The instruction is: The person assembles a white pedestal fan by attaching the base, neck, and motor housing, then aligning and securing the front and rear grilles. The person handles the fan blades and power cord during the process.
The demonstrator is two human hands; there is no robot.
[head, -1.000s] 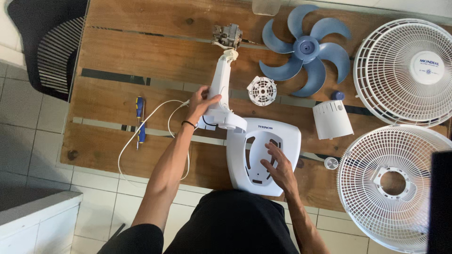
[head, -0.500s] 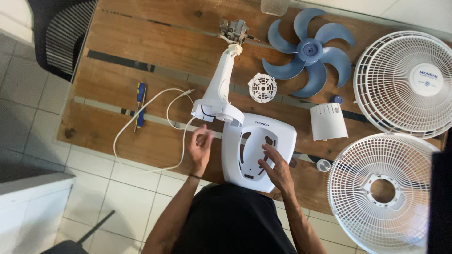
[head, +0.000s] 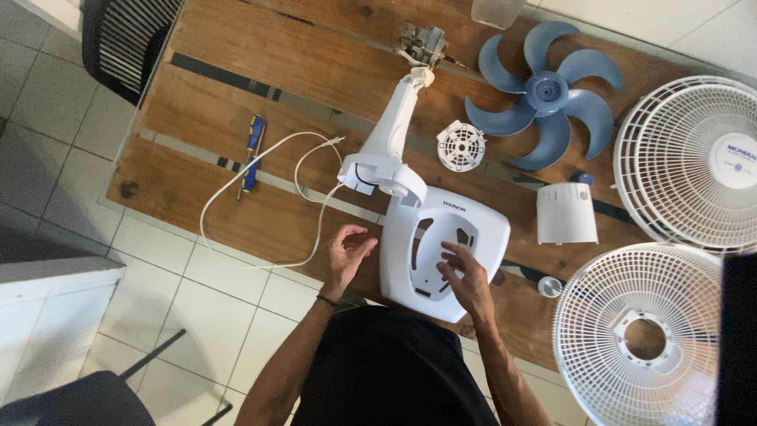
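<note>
We note the white fan base upturned at table edge, column running up-left. R hand fingers spread on it, gripping nothing; L hand loosely curled, empty, just left.

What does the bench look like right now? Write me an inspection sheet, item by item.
Surface: wooden table on tiled floor.
Job's things: white fan base lying flat, its neck pointing at the motor.
Clutter: blue fan blade, two white grilles, white motor cover, small vented cap, blue screwdriver.
Grippers: right hand on the base; left hand beside it, open.
Cables: white power cord looped on the table.
Surroundings: dark chair.
</note>
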